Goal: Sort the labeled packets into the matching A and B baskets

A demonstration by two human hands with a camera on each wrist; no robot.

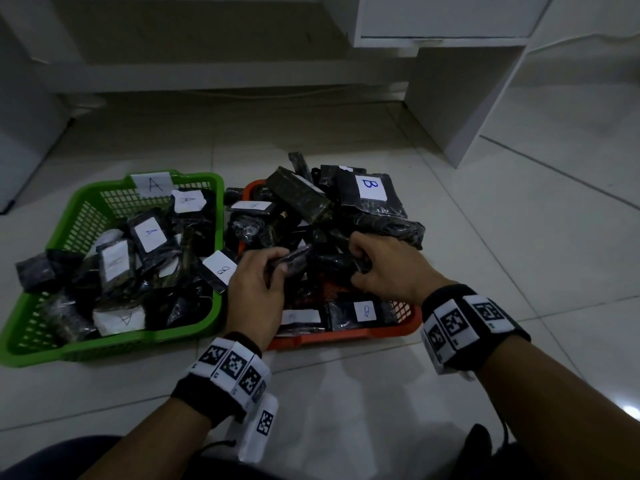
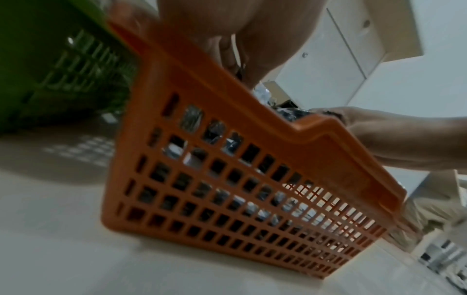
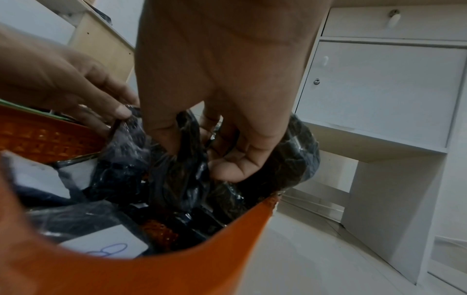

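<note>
Where the white tiled floor [image 1: 485, 237] meets a white desk [image 1: 450, 81] at the far side, two mesh baskets stand side by side, touching. On the left, the green basket [image 1: 104, 202] carries a paper tag marked A [image 1: 152, 184] on its far rim and holds black plastic packets, several with white labels marked A [image 1: 150, 234]. On the right, the orange basket [image 1: 346, 336] is heaped above its rim with more black packets; one at the far right shows a large label marked B [image 1: 372, 187], and another lies flat at the near edge with a small label marked B [image 1: 365, 311]. A further packet with a B label [image 1: 219, 267] lies across the green basket's right rim, between the two baskets. Both hands reach into the middle of the orange heap. The left hand [image 1: 254, 285] has its fingers and thumb curled round a dark packet [image 1: 291, 263], lifted slightly off the pile; its label is not visible. The right hand [image 3: 222, 123] has its fingers hooked down into the crinkled black plastic [image 3: 177, 169] of the heap, thumb pressed on it, gripping a fold. Each wrist wears a black band with square printed markers [image 1: 453, 322].
</note>
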